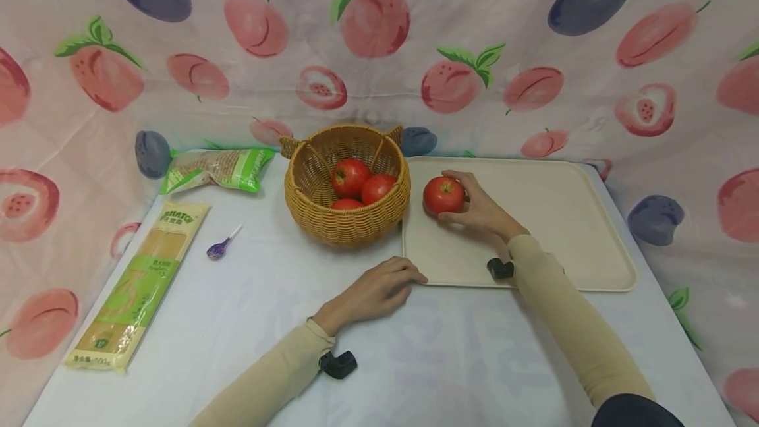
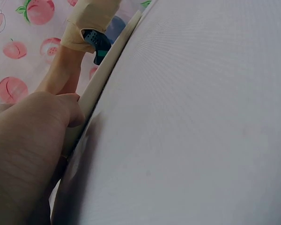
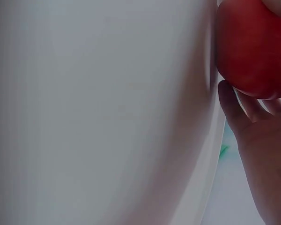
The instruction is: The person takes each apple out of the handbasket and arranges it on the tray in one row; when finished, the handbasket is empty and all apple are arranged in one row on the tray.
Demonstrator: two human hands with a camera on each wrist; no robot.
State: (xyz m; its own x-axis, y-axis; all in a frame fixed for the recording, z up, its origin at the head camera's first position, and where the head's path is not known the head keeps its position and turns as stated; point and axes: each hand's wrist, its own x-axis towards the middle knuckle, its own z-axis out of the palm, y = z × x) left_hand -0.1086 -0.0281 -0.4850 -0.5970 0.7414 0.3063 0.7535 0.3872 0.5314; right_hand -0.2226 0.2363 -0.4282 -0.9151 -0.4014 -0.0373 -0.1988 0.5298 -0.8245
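Head view: grips one red tomato (image 1: 442, 196) in right hand (image 1: 479, 208), curled about its side, at left end of beige tray (image 1: 557, 216). Touches tray's near-left corner with left hand (image 1: 372, 291); cannot tell if pinching or only resting. Includes, leftward of right hand, wicker basket (image 1: 344, 232) containing further tomatoes (image 1: 348, 178).

"What's at the tray (image 1: 569, 229)?"
"The right hand (image 1: 479, 208) grips a tomato (image 1: 443, 196); the left hand (image 1: 373, 290) touches the near-left corner."
"And the wicker basket (image 1: 346, 226)?"
"Three more tomatoes (image 1: 350, 178), apparently; one's mostly hidden."
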